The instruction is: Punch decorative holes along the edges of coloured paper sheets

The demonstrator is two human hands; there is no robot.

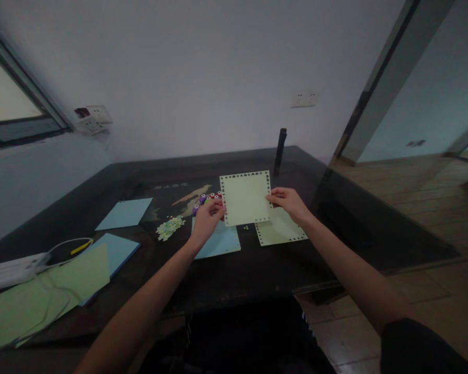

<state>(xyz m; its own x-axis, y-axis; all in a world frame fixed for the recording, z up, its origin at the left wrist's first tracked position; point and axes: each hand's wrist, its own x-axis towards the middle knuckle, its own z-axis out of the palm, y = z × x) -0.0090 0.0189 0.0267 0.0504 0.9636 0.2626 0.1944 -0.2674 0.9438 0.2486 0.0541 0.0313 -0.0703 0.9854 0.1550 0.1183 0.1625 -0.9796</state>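
Dark glossy worktop (257,270) carries flat paper sheets. Above it, left hand (207,218) and right hand (290,203) pinch opposite side edges of a pale green square card (245,197), hole-punched along every border, tilted slightly, face toward the camera.

Single head-worn view, facing forward and down over the dark table (257,270) from close above. It also takes in the wall (203,78) beyond.
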